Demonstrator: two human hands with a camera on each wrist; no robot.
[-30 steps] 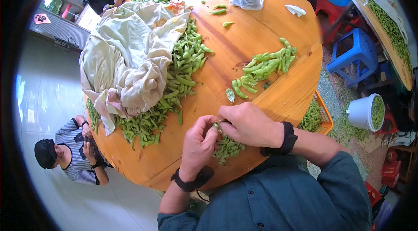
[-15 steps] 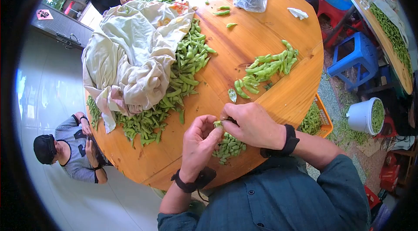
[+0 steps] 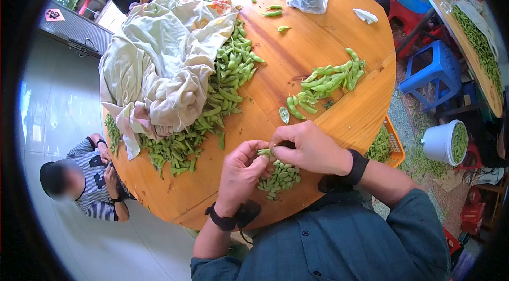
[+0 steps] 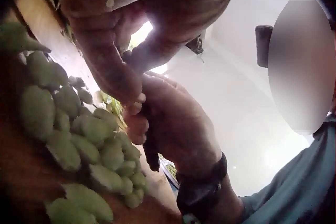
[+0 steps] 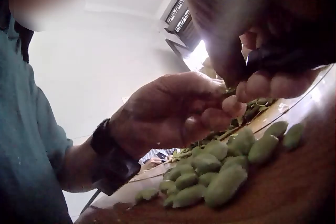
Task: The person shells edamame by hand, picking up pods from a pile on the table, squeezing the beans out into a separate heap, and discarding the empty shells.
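In the head view, my left hand (image 3: 239, 170) holds a small green bean pod (image 3: 264, 152) between thumb and curled fingers at the table's near edge. My right hand (image 3: 314, 149) meets it from the right, its thumb and forefinger pinching at the pod's end. A dark slender thing (image 4: 151, 153) lies along the curled fingers of the right hand in the left wrist view; its kind cannot be told. Just below both hands is a small heap of shelled green beans (image 3: 282, 179). The fingers partly hide the pod in both wrist views.
Whole pods (image 3: 331, 79) lie beyond my hands, near one split pod (image 3: 284, 116). A crumpled cloth (image 3: 159, 64) covers part of a large pod pile (image 3: 230, 77) at left. An orange basket (image 3: 393, 140) and white bucket (image 3: 444, 140) stand at right. Two other people sit around the table.
The pod now shows greener and more sideways between my fingertips. My right hand has shifted slightly right, and the view has moved a little. The shelled heap looks much the same.
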